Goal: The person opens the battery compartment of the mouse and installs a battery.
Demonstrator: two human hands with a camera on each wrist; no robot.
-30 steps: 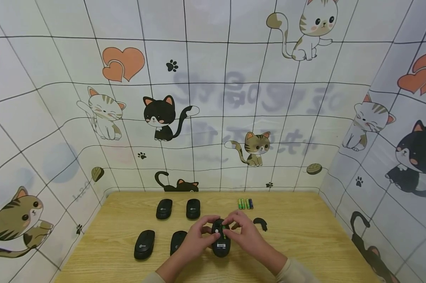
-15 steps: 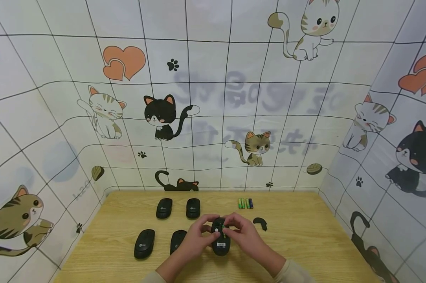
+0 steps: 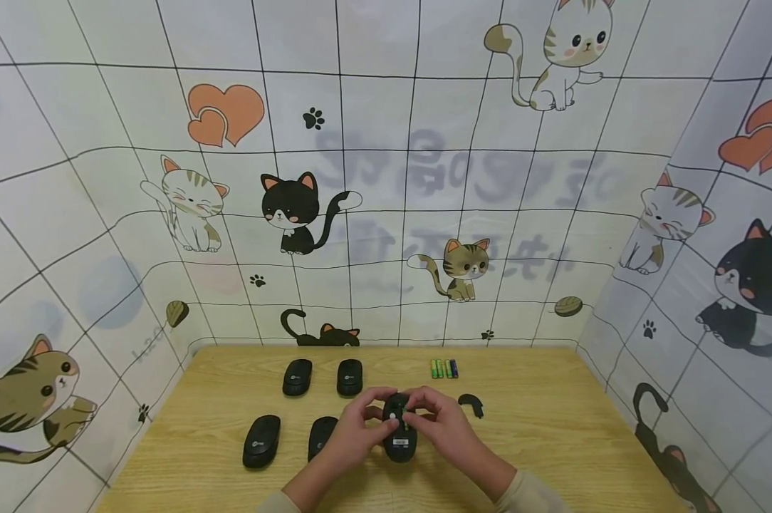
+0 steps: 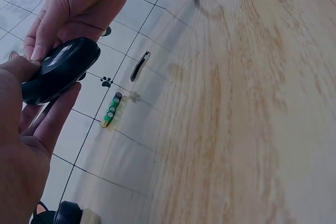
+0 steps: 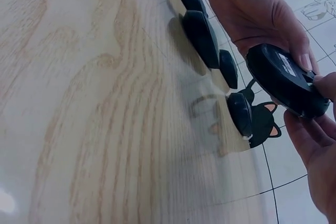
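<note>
1. the left hand (image 3: pixel 362 429) pinches an upturned black mouse (image 3: pixel 400 436) between thumb and fingers, raised above the tabletop (image 3: pixel 540 434).
2. the right hand (image 3: pixel 442 425) pinches its other side.
3. four batteries (image 3: pixel 444 368) lie side by side beyond a curved black piece (image 3: pixel 472 405).
4. four more mice (image 3: pixel 261 442) rest leftward, one partly hidden.

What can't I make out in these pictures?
Head view: part of the held mouse, covered by the right grip.
Head view: another mouse, its lower right side hidden behind the left grip.
Head view: any lettering on the batteries, too small.
Left wrist view: the left grip, cut off by the left edge.
</note>
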